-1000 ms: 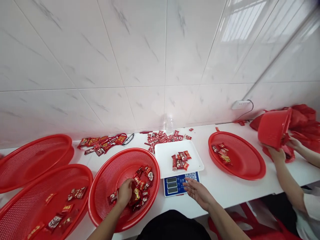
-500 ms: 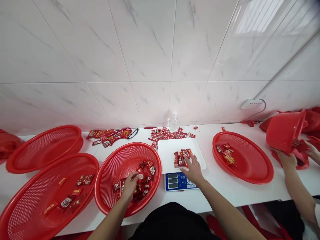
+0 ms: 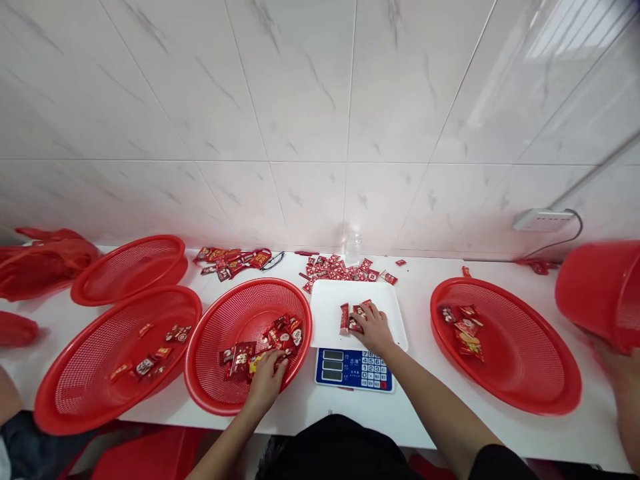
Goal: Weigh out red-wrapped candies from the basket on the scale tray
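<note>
My left hand (image 3: pixel 269 381) reaches into the middle red mesh basket (image 3: pixel 215 313). Its fingers are curled down onto small red snack packets (image 3: pixel 287 333), and its fingertips are partly hidden. On the white tray (image 3: pixel 327 300) of a weighing scale (image 3: pixel 353 369), my right hand (image 3: pixel 375 329) is closed over several snack packets (image 3: pixel 357 318), which it mostly covers. One narrow red packet (image 3: pixel 345 319) lies upright on the tray, just left of those fingers. The scale's blue panel faces me.
Left stand two more red baskets (image 3: pixel 65 400) (image 3: pixel 127 243). A right basket (image 3: pixel 520 380) holds a few packets. Behind lie loose small red packets (image 3: pixel 333 268), longer packets (image 3: pixel 233 260) and a clear bottle (image 3: pixel 353 247). Another person's hand (image 3: pixel 613 373) is at a red bucket (image 3: pixel 595 287).
My right hand has gone from spread fingers to closed over the packets on the tray. My left hand has shifted nearer the basket's front right. The camera view has turned slightly left.
</note>
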A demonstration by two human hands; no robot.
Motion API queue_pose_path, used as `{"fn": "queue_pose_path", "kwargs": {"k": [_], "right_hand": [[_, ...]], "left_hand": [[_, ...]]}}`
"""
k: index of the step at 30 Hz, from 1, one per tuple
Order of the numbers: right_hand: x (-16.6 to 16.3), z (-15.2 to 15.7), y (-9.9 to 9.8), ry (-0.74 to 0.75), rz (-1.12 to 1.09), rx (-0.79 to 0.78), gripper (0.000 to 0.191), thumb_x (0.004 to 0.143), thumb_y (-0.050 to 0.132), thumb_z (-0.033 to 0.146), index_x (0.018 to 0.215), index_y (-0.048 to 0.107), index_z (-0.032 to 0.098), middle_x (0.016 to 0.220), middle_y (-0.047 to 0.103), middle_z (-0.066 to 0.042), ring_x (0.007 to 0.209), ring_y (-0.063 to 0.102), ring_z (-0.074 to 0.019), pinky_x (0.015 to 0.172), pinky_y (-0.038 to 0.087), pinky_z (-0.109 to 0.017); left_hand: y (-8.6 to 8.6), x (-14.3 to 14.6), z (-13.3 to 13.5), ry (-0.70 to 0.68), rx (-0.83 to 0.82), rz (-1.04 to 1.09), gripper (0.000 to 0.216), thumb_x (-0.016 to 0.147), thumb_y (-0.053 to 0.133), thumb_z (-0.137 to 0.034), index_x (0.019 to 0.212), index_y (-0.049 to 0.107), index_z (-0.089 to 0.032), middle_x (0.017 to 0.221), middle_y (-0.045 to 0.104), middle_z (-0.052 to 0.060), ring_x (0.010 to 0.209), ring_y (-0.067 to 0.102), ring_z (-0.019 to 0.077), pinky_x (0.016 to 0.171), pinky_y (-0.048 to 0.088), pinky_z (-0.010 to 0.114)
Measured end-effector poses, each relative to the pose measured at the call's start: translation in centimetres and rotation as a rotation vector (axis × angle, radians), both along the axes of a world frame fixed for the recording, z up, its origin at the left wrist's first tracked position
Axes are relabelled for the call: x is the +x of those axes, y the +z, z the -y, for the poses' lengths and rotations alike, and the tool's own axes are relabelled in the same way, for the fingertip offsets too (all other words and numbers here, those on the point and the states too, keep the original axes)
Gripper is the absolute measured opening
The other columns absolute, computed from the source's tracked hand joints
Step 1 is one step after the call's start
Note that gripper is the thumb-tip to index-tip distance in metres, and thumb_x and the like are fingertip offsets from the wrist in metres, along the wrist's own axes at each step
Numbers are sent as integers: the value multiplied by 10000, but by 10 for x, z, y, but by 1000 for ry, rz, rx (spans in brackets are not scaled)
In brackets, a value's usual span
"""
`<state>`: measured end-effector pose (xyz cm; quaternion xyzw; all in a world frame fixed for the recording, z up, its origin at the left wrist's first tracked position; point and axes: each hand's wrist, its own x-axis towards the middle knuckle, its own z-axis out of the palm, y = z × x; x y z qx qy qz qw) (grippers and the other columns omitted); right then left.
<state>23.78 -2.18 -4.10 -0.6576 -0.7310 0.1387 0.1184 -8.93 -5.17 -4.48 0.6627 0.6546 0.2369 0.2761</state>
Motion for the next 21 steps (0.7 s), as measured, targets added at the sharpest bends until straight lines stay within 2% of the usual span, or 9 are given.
{"fn": "queue_pose_path", "kwargs": {"k": [3,8,16,21], "right_hand": [[7,-5,-2,28,-20,16,283,895,495,351,1134,553,211,1266,499,-73,1119,493,-214,946,399,-453],[13,-15,-9,-49,-122,41,246,897,501,333,1086,570,192,1156,564,-67,985,566,-174,843,480,-386],[23,-10,-6,-402,-373,144,278,893,510,345,1095,556,160,1070,595,-57,896,598,-160,772,510,-359],[70,9,9,-641,-438,187,286,891,512,362,1060,566,138,974,617,-37,800,614,-139,703,521,-323]], "left_hand": [[-1,0,4,-71,15,-68,309,816,474,-381,970,654,-183,1112,608,103,1099,530,253,947,416,395],[-2,3,6,-133,-16,-98,336,849,431,-376,999,658,-177,1135,597,108,1115,513,249,974,390,389],[-6,3,5,-153,-49,-84,354,858,400,-377,1004,656,-181,1098,622,95,1080,534,246,992,373,382],[-9,6,-1,-197,-69,-147,423,881,338,-413,1065,626,-162,1159,596,101,1112,522,243,998,370,369]]}}
